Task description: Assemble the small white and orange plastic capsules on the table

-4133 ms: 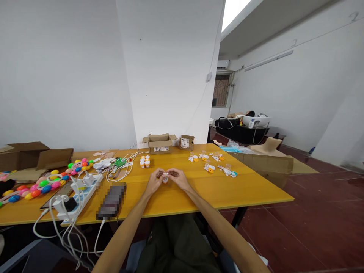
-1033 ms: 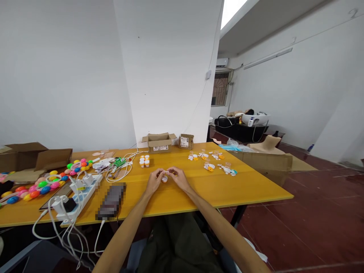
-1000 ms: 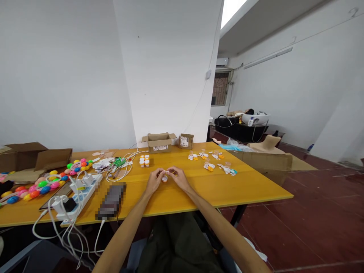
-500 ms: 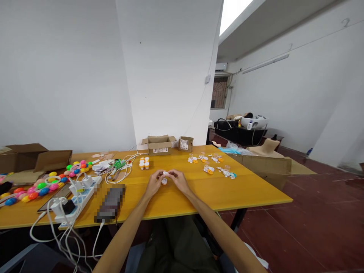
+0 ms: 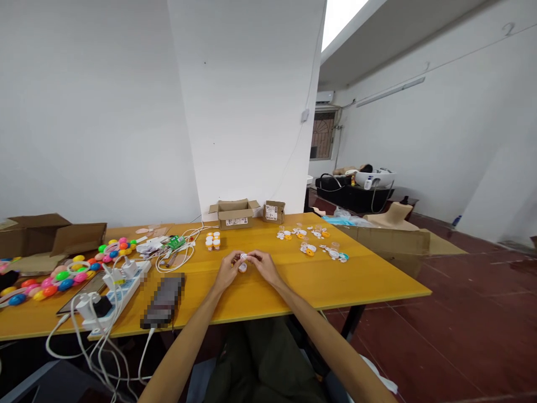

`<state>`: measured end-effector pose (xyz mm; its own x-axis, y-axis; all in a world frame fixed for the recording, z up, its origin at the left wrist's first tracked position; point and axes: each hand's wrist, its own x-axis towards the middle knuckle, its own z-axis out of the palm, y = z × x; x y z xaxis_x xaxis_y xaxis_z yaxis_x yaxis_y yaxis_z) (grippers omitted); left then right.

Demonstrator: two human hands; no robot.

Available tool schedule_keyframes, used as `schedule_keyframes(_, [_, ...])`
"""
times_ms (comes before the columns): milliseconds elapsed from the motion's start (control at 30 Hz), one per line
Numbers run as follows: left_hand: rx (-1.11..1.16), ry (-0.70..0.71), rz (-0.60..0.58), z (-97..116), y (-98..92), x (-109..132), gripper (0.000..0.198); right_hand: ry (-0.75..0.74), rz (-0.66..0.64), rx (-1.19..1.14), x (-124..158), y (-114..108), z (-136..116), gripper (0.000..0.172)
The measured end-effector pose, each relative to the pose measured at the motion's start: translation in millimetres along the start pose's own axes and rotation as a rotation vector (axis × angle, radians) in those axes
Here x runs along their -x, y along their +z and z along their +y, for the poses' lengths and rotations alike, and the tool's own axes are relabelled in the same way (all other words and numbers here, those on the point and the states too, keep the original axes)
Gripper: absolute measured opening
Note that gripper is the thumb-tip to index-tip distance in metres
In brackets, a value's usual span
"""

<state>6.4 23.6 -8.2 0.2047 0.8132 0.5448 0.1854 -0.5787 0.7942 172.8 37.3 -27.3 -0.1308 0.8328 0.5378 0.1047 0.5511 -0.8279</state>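
Seated at a broad yellow wood-look table (image 5: pixel 356 280), forearms over its near edge. At far left, a large opened brown cardboard box (image 5: pixel 33 232), and in front of it strands of multicoloured plastic balls (image 5: pixel 62 276). By the white column at the back, a smaller brown open-flapped box (image 5: pixel 234 216), labelled, with a little brown carton (image 5: pixel 274 212) just to its right. Left of the forearms, a long white power strip (image 5: pixel 133 290) crowded with plugs, and near it a dark rectangular phone (image 5: pixel 164 301), pixelated. Close together over mid-table, left hand (image 5: pixel 229 270) and right hand (image 5: pixel 265 267), fingers curled inward. Well off to the right, scattered clusters of white, orange, teal and clear plastic parts (image 5: pixel 310 251); behind the left hand, a tight group of white-topped orange containers (image 5: pixel 213 240). Just below the fingertips, a small round whitish cup (image 5: pixel 243 268), contact unclear. Pinched between both hands' thumbs and fingertips, a tiny white plastic piece with dark dots (image 5: pixel 243 256).
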Motion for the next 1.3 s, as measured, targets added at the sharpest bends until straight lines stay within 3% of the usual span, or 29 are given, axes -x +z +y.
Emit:
schedule_keyframes(200, [0.003, 0.045, 0.0, -2.6, -0.3, -0.1, 0.027, -0.001, -0.009, -0.005, -0.3, -0.7, 0.3, 0.019])
schedule_keyframes(433, [-0.013, -0.015, 0.016, -7.0, -0.3, 0.3, 0.023, 0.008, -0.028, -0.013, -0.7, -1.3, 3.7, 0.021])
schedule_keyframes(967, [-0.022, 0.039, 0.03, 5.1, -0.9, 1.6, 0.024, -0.015, -0.059, -0.015, 1.1, -1.4, -5.9, 0.036])
schedule_keyframes(1300, [-0.039, 0.028, 0.062, -0.7, -2.2, -0.3, 0.026, -0.094, -0.006, 0.05, 2.5, -0.5, -3.3, 0.026])
